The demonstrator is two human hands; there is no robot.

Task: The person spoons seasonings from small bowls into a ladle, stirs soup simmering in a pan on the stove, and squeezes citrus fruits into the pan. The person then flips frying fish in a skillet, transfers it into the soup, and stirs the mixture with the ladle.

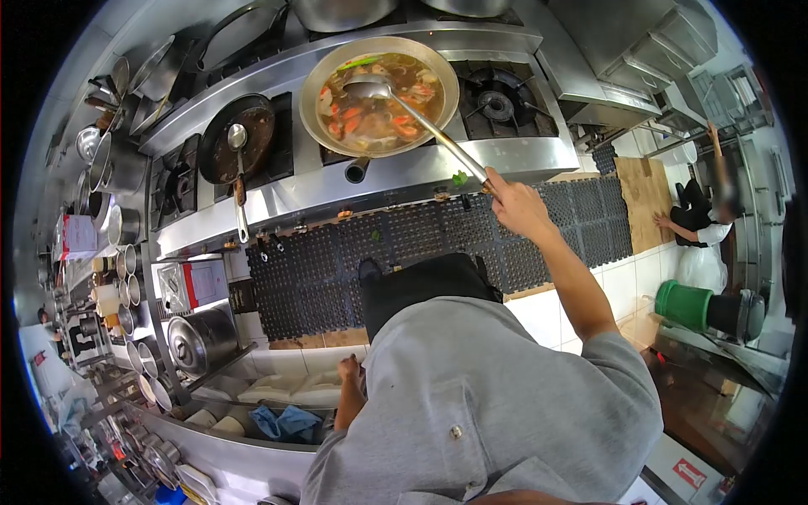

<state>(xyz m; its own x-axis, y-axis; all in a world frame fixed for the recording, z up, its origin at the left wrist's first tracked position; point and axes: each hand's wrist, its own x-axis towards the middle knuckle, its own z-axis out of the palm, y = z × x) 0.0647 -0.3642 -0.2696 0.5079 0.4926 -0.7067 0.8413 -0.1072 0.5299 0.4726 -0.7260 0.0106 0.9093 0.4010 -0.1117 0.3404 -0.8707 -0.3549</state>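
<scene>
My right hand [519, 204] is closed around the handle end of a long metal ladle [442, 137]. The ladle's bowl rests partly in the broth inside a wide metal pan [310, 108] on the stove. Orange-red pieces, pale chunks and a green strip float in the soup [383, 122]. Low beside my body, my left hand [349, 369] has its fingers curled; what it holds, if anything, is hidden. Left of the pan sits a dark frying pan [215, 151] with a metal spoon [238, 139] lying in it.
An unlit burner [497, 105] lies right of the pan. Large pots stand behind. A lidded stockpot [202, 341] and blue cloth [286, 422] are at left. Black matting [337, 278] covers the floor. Another person [711, 210] crouches at far right near a green bucket [683, 305].
</scene>
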